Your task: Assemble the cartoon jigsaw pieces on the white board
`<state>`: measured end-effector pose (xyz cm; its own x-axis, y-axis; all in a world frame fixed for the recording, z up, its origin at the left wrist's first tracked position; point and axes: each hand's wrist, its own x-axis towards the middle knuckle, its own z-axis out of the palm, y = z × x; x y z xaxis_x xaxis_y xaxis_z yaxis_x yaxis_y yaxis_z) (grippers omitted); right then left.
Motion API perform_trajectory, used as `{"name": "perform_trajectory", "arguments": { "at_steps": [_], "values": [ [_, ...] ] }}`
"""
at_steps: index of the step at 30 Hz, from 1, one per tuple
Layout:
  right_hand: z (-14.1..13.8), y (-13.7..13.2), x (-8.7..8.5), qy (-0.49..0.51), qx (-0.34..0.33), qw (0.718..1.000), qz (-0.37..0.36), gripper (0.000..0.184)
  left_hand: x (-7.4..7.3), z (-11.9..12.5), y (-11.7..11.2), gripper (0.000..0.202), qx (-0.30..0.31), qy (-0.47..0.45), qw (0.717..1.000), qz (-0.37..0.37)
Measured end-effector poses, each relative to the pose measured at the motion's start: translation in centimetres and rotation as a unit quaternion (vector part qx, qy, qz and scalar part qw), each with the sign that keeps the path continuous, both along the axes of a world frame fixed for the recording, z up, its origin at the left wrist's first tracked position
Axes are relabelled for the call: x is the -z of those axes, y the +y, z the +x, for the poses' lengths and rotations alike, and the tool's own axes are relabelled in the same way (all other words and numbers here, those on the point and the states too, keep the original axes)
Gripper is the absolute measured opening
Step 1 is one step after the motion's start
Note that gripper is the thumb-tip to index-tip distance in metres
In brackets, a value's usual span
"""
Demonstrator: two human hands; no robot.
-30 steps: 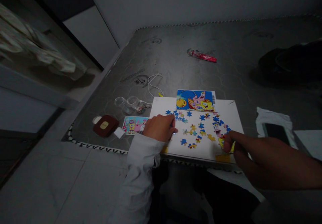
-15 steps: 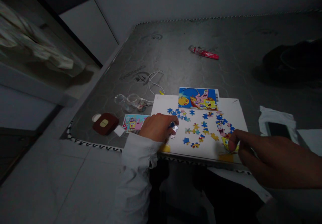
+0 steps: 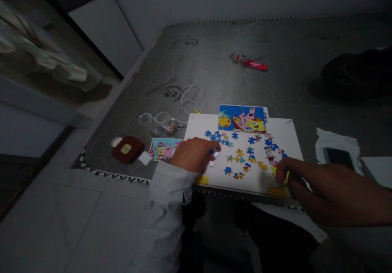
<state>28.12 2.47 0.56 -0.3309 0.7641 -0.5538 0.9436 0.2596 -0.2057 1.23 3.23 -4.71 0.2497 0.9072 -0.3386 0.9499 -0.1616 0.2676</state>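
left hand (image 3: 193, 155) and right hand (image 3: 318, 187) touch jigsaw pieces (image 3: 239, 158) (spongebob ones).

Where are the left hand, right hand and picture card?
left hand (image 3: 192, 154), head view, back of the hand
right hand (image 3: 314, 185), head view, back of the hand
picture card (image 3: 243, 119), head view, middle of the card

Overhead view of a grey quilted mattress (image 3: 208, 72) with a beaded edge. 12 o'clock: coiled white cable (image 3: 186, 97); 1 o'clock: red tube (image 3: 249, 62); 2 o'clock: dark fabric heap (image 3: 355, 74); 3 o'clock: black phone (image 3: 338, 155) on white cloth (image 3: 337, 138); 8 o'clock: dark red case (image 3: 127, 149) and pale floor tiles (image 3: 76, 220); 9 o'clock: two clear containers (image 3: 150, 124); 10 o'clock: crumpled hanging cloth (image 3: 45, 52).
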Motion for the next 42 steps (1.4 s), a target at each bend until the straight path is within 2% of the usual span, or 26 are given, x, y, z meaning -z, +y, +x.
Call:
{"name": "perform_trajectory", "arguments": {
  "at_steps": [4, 8, 13, 18, 22, 28, 42],
  "values": [
    [-0.3, -0.3, -0.5, -0.015, 0.010, 1.000, -0.006, 0.025, 0.0, 0.0, 0.1, 0.028, 0.007, -0.006, 1.000, -0.008],
    [-0.3, -0.7, -0.7, 0.006, 0.006, 0.999, 0.044, 0.030, 0.0, 0.2, 0.1, 0.024, -0.005, -0.004, 1.000, 0.001],
    [0.0, -0.3, -0.2, -0.011, 0.008, 1.000, 0.023, 0.026, -0.3, 0.3, 0.1, 0.024, -0.011, 0.009, 1.000, 0.015],
    [-0.1, -0.3, -0.6, -0.005, 0.002, 1.000, 0.012, 0.026, -0.4, 0.3, 0.1, 0.033, 0.022, 0.006, 1.000, 0.007],
    [0.3, -0.7, -0.7, 0.021, 0.020, 0.998, 0.058, 0.029, 0.1, 0.4, 0.2, 0.033, 0.038, 0.011, 0.999, 0.003],
    [1.7, -0.1, 0.3, -0.004, 0.013, 1.000, -0.005, 0.032, 0.4, 0.4, 0.2, 0.031, 0.014, 0.006, 1.000, 0.009],
    [2.4, -0.2, 0.6, 0.015, -0.009, 1.000, 0.004, 0.031, 0.4, 0.5, -0.1, 0.036, 0.017, 0.019, 0.999, 0.023]
  ]
}}
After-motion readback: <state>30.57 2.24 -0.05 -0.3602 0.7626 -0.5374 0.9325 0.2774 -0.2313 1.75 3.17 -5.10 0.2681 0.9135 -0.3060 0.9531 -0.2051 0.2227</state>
